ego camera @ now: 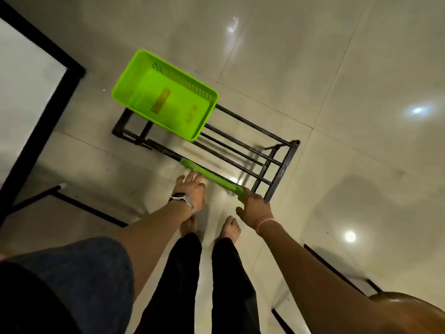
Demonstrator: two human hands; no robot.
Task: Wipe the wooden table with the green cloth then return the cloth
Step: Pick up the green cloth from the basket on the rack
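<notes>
The green cloth (pixel 212 176) hangs over the near bar of a black metal rack (pixel 269 165). The right hand (pixel 254 208) pinches its right end. The cloth runs up and left from that grip. The left hand (pixel 190 189) lies open, fingers straight, touching the cloth near its middle. A green basket (pixel 134 80) sits on the rack's far left end.
</notes>
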